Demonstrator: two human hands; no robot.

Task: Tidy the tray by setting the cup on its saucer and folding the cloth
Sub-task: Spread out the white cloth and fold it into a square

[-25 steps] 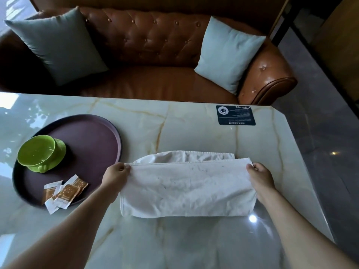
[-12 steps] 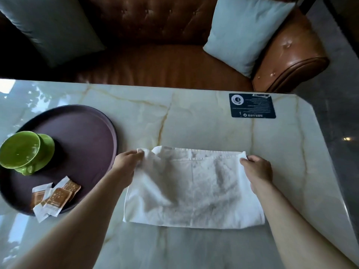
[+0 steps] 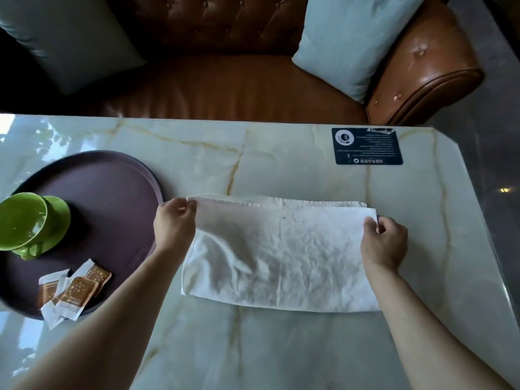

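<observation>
Left hand [image 3: 174,223] and right hand [image 3: 384,239] each pinch a far corner of the creased, folded white cloth [image 3: 281,257].

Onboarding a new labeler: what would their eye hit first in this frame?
First, the white cloth spread on the marble table, with the left hand and right hand each pinching a far corner of its top layer. Next, the green cup sitting on its saucer at the left of the dark round tray, with sugar packets at the tray's near edge.
</observation>
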